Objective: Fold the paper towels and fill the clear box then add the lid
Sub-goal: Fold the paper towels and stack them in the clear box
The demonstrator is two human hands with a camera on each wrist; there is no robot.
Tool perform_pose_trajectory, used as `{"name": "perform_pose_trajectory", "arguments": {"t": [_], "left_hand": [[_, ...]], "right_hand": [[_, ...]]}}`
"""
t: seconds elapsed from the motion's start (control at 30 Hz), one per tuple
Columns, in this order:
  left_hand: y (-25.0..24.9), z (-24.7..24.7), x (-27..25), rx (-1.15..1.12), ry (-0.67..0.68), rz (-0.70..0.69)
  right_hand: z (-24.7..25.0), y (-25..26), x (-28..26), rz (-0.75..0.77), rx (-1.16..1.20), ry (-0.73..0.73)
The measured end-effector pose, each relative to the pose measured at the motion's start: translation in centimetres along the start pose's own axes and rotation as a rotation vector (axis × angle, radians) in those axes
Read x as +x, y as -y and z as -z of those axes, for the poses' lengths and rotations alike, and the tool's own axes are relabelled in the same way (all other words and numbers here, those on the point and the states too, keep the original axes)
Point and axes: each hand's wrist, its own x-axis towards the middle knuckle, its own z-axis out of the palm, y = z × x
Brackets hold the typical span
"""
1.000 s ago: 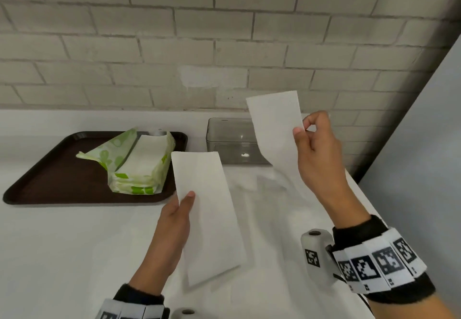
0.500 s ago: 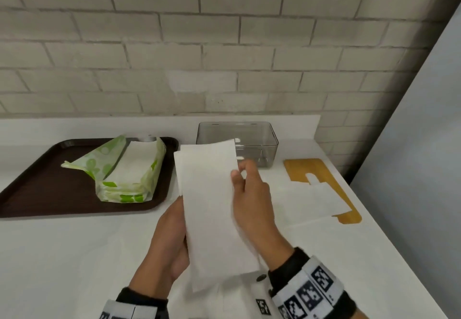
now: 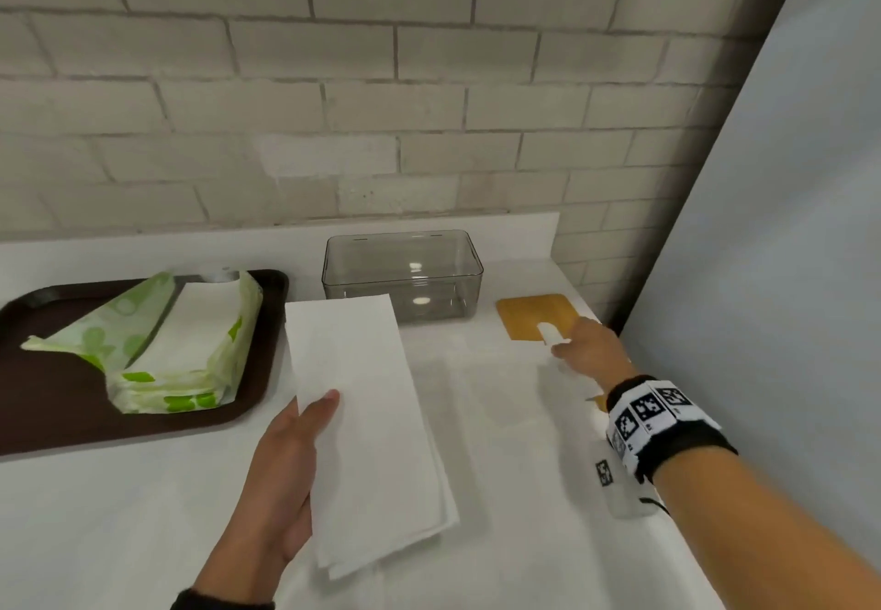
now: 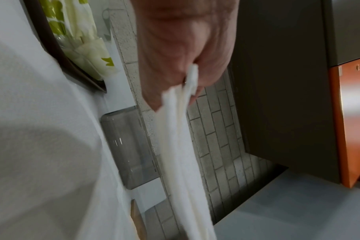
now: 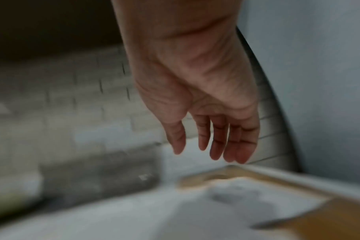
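Observation:
My left hand (image 3: 305, 442) holds a stack of folded white paper towels (image 3: 372, 418) above the counter, thumb on top; the left wrist view shows the towels (image 4: 181, 146) pinched at one edge. The empty clear box (image 3: 403, 275) stands against the wall behind them. To its right the wooden lid (image 3: 529, 314) lies flat, with a loose white towel (image 3: 505, 371) partly over it. My right hand (image 3: 586, 347) reaches over that lid; in the right wrist view its fingers (image 5: 216, 142) are straight and hold nothing, just above the towel (image 5: 236, 191) and lid (image 5: 308, 216).
A dark brown tray (image 3: 47, 395) at the left carries an opened green-and-white pack of paper towels (image 3: 181, 347). A brick wall backs the counter. A grey panel (image 3: 763, 275) closes off the right side, near the counter's right edge.
My right hand laid its towel onto the one in my left hand, let go, and swung right to above the lid. The left hand kept its grip.

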Motion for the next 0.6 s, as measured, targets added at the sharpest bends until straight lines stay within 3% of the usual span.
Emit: {"name": "perform_pose_trajectory", "arguments": {"t": [0.1,0.33,0.43,0.53,0.6], "left_hand": [[0.0,-0.3,0.0,0.017,0.016,0.001],[-0.1,0.2,0.0,0.01,-0.007,0.004],[-0.3,0.6,0.1,-0.05,-0.023,0.003],[-0.4,0.9,0.3,-0.116,-0.053,-0.001],[-0.4,0.9,0.4,-0.16,-0.065,-0.016]], "right_hand": [[-0.3,-4.0,1.8,-0.098,-0.215,0.068],[-1.6,-4.7,2.3,-0.186,0.126,0.046],[0.0,-3.0,1.5,-0.14,0.521,-0.038],[3.2,0.6,-1.6,0.082,0.99,-0.123],[5.2,3.1,-4.7,0.249,1.288,-0.083]]}}
